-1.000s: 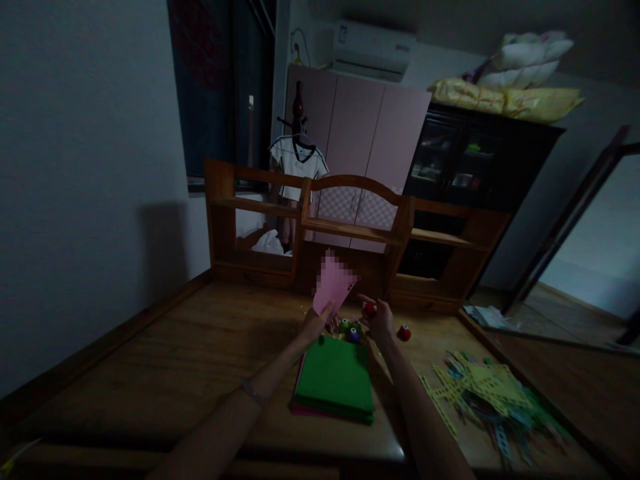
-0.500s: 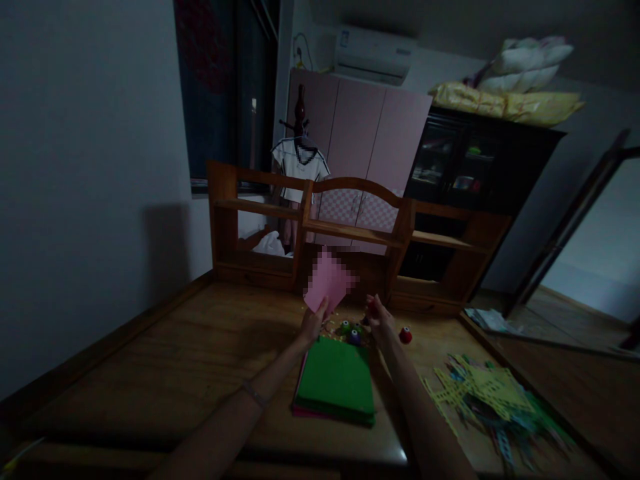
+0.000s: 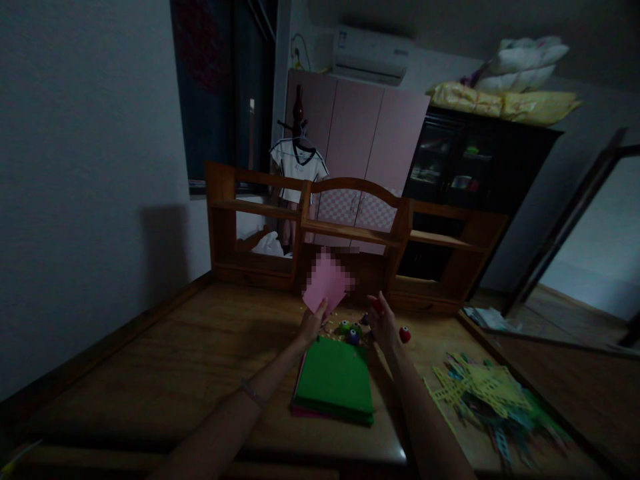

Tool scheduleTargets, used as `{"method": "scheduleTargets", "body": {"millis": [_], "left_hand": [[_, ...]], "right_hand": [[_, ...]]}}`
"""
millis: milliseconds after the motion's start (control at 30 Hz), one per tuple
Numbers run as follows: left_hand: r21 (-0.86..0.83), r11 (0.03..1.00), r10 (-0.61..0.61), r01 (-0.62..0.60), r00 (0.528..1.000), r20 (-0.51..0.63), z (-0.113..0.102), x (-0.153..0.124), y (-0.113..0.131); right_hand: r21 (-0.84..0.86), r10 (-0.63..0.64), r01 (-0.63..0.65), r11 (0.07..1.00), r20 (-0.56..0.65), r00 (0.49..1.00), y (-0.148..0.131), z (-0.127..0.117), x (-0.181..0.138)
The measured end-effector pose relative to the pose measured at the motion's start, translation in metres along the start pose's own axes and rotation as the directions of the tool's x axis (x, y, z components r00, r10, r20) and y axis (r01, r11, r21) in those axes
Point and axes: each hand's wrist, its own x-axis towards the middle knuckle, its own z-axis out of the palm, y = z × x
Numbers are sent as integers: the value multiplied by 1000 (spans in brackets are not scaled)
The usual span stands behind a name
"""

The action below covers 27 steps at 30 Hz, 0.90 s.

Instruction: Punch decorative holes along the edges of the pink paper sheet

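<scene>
Over the far edge of the green paper stack (image 3: 334, 377), the left hand (image 3: 311, 325) pinches the pink sheet (image 3: 326, 288) by its near corner. It looks light and floppy, so best gripped at an edge. The right hand (image 3: 384, 321), just right of it, is half-curled with a red punch (image 3: 376, 305) at its fingertips.
</scene>
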Motion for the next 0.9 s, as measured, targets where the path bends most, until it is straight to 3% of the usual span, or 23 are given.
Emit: {"method": "scheduleTargets", "body": {"millis": [333,600,900], "left_hand": [[36,998,46,-44,997,-56,-2,7,-11],[115,980,164,-163,986,4,-1,9,-16],[237,971,16,-20,1000,19,3,2,-13]], "right_hand": [[-224,-51,63,973,63,997,2,11,-2],[-467,-179,209,859,108,978,2,21,-13],[-456,-98,185,871,208,973,-3,31,-20]]}}
